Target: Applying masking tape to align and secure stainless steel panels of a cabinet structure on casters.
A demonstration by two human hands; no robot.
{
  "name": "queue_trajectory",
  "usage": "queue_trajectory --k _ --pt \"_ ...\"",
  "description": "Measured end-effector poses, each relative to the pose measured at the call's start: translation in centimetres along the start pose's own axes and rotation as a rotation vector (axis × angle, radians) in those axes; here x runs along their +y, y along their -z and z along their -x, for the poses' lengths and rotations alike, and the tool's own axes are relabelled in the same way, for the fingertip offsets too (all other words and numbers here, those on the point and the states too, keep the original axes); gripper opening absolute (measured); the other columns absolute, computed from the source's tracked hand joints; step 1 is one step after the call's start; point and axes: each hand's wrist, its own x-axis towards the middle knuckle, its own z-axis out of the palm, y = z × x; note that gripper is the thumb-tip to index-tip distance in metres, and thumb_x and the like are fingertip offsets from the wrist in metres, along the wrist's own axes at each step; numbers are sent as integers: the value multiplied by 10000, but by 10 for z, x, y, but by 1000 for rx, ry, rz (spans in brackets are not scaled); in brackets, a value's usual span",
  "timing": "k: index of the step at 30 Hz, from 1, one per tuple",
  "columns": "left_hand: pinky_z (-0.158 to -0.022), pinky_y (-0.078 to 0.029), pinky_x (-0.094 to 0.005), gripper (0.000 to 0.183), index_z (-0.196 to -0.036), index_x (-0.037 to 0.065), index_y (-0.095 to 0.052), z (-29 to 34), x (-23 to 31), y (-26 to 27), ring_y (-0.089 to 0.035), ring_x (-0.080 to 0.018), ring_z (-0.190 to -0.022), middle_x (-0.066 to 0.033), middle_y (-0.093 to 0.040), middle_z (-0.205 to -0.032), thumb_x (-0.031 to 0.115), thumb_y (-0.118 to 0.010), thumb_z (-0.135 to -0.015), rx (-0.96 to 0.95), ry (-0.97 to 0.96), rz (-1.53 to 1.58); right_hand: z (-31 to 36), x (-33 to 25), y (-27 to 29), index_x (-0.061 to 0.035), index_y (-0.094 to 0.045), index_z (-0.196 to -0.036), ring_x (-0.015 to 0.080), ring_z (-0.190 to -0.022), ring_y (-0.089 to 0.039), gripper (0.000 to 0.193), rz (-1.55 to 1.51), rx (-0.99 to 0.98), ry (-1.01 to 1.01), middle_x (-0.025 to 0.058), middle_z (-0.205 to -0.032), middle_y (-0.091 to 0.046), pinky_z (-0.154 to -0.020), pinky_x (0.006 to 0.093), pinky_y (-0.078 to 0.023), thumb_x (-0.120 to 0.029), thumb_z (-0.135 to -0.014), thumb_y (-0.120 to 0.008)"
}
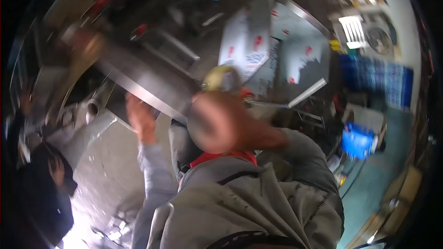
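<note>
A long grey metal beam (143, 90) with a bright edge slants from the upper left toward my chest. My left hand (140, 117) is at its near edge, fingers stretched out and nothing seen in them; whether it touches the metal I cannot tell. Close in front of my chest, my right hand (217, 122) is smeared by motion. Its fingers look curled, but any object inside the grip is hidden. Just beyond it shows a blurred, rounded yellow and grey object (222, 79), its kind unclear.
Film-covered sheet-metal panels (300, 55) stand ahead right. A blue box (357, 140) and blue patterned cloth (385, 80) lie farther right. At the left is a person in dark clothing (37, 193), one hand (56, 171) showing. Metal frames and red-handled tools (138, 31) fill the far left.
</note>
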Motion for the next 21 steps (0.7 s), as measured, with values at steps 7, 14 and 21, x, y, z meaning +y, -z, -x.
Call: queue_trajectory --k 7,14,21 --pt "-1137 -493 -530 689 -1605 48 -470 112 120 -21 -602 -346 -1319 -181 -577 -1554 425 -666 -1063 -158 -117 398 36 -7 -72 73 -604 -1230 389 -939 -723 666 72 94 183 263 -1042 -687 -794 540 -588 -118 -678 -925" --pt "-942 -581 -467 861 -1606 3 -372 137 76 20 -643 -285 -1134 -188 -618 -1299 53 -784 -852 429 -69 -164 54 -6 -153 -27 -631 -1214 353 -918 -719 482 132 69 279 182 -1027 -683 -766 501 -575 -173 -805 -842" --pt "-835 -591 -485 982 -1603 59 -361 150 42 62 -640 -308 -964 -172 -629 -1204 -11 -723 -693 648 82 -148 73 18 -101 -74 -615 -1187 335 -792 -705 300 -314 190 239 138 -892 -655 -706 493 -577 -76 -916 -745"
